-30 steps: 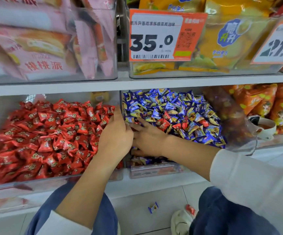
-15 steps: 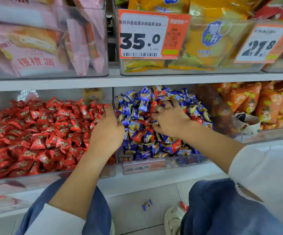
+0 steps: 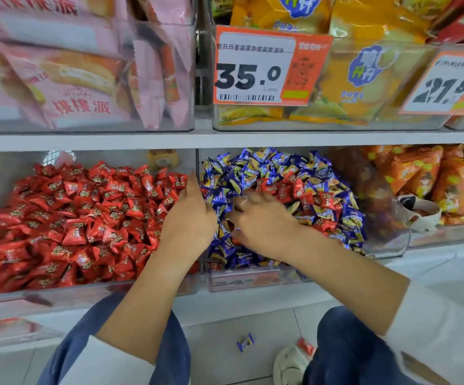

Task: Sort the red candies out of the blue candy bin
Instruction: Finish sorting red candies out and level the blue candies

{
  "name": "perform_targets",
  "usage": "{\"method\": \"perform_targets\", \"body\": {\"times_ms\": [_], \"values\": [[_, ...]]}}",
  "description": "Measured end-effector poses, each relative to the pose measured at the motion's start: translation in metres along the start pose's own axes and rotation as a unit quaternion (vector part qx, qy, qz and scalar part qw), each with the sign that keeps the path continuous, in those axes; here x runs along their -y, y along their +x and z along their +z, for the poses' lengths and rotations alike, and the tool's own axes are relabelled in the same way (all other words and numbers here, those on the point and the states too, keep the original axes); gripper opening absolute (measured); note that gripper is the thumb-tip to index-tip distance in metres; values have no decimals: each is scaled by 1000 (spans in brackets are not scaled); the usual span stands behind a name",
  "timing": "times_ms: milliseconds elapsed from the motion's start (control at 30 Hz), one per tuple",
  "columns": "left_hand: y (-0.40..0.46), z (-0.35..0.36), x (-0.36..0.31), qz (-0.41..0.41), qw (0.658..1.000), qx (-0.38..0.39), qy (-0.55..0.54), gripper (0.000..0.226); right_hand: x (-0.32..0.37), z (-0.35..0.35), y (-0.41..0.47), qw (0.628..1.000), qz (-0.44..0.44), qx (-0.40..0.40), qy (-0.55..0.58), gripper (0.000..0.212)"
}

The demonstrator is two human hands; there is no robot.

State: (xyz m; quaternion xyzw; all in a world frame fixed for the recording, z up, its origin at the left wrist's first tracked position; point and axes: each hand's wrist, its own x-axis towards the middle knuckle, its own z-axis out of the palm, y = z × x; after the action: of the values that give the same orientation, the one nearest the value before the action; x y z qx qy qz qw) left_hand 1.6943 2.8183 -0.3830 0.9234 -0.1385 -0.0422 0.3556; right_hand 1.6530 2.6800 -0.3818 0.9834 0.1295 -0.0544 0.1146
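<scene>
**Hands in the blue candy bin**

The shelf (image 3: 142, 140) held two clear bins side by side on its lower level. The red candy bin (image 3: 86, 294) sat on the left, heaped full. The blue candy bin (image 3: 256, 280) sat just to its right, and red candies (image 3: 294, 190) lay mixed among the blue candies (image 3: 239, 173) near the top of that pile. The left hand (image 3: 189, 218) rested at the divider between the two bins, fingers curled; whether it held anything could not be told. The right hand (image 3: 264, 226) lay palm down on the blue pile, fingers spread and blurred, with no candy visibly gripped. On the floor below lay a blue stray candy (image 3: 245, 341) and a red stray candy (image 3: 306, 346).
</scene>
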Motion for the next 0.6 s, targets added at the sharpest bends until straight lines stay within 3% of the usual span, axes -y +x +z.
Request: {"method": "perform_targets", "body": {"times_ms": [133,333,600], "values": [[-2,-2,-2,3,1000,-5,-4,60,26,20,51,993,-43,90,-55,50],[-1,-2,-3,-6,1000,-3,9,62,20,29,96,958,17,143,-249,69],[-2,-7,-2,-10,1000,14,16,62,0,20,100,928,113,196,-296,64]]}}
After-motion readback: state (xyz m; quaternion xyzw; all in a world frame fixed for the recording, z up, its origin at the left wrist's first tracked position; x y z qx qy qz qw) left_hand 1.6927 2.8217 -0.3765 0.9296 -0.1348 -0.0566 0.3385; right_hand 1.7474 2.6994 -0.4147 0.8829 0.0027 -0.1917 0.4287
